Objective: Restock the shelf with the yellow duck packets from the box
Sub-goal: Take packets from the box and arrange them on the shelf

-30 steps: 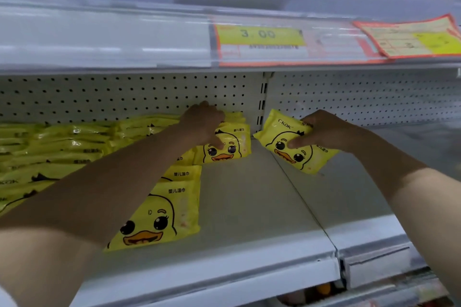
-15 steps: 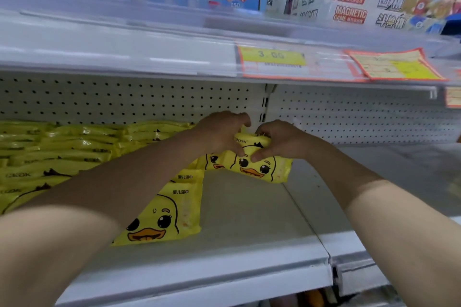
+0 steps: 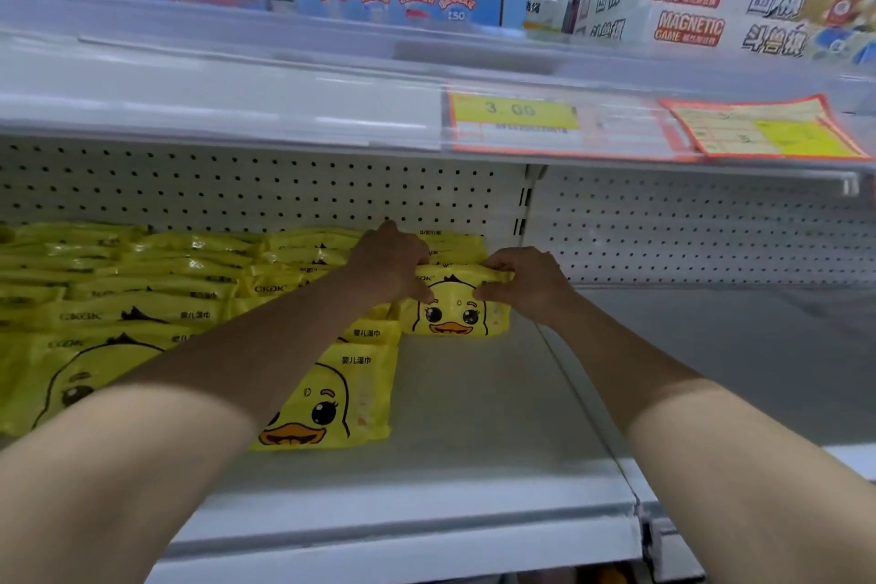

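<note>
**One more duck packet joins the back row**

Past the lone packet (image 3: 327,403) lying flat near the front of the shelf (image 3: 474,455), my left hand (image 3: 393,266) and right hand (image 3: 526,285) have come together. Both pinch the top edge of the duck packet (image 3: 455,315) that my right hand alone carried over the neighbouring bay a second ago. It now sits face-out at the right end of the yellow stacks (image 3: 142,280), the pegboard wall (image 3: 284,190) behind. I judge it all but placed.
</note>
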`<move>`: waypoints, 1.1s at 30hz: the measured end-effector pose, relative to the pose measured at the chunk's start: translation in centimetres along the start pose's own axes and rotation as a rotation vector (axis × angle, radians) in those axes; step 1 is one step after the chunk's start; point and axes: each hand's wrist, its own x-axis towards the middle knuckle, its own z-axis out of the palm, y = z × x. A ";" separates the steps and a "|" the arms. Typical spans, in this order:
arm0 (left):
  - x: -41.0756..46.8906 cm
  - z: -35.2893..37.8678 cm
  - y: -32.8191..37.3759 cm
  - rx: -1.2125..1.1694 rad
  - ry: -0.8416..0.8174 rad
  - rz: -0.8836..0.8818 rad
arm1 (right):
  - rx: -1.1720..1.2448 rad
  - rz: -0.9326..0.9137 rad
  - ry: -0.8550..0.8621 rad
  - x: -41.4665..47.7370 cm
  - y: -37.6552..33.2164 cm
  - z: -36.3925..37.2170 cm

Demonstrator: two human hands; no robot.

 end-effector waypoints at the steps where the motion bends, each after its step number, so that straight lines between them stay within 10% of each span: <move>1: 0.0 0.0 0.1 0.008 -0.001 -0.004 | 0.007 0.005 0.012 0.1 0.2 0.3; 17: -5.2 -1.9 3.3 -0.157 0.211 -0.205 | -0.095 -0.108 0.018 -3.0 -0.6 -2.8; 33: -31.0 -7.3 -0.7 -0.071 0.352 -0.711 | -0.078 -0.440 -0.212 -13.6 -17.1 1.5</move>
